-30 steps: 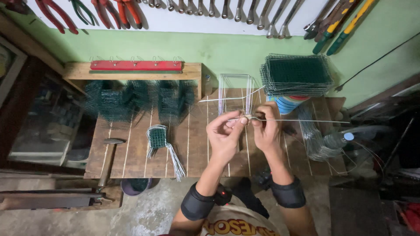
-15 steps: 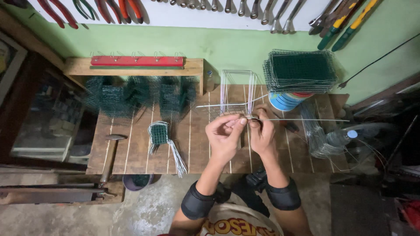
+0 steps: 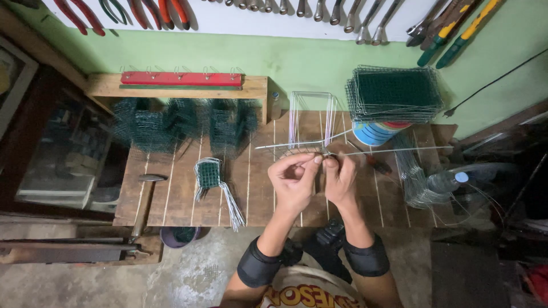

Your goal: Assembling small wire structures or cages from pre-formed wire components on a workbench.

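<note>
Fingers of the left hand (image 3: 294, 181) and right hand (image 3: 341, 179) pinch thin silver wire rods (image 3: 354, 149) together above the slatted wooden bench (image 3: 182, 199), where a loosened pinch could let the springy ends slip or jab.

Both forearms run up from 6 o'clock wearing black wrist cuffs, left hand (image 3: 294, 181) and right hand (image 3: 341, 179) side by side at frame centre, fingers curled, thumb and forefinger tips pinched and meeting at 12 o'clock.
</note>
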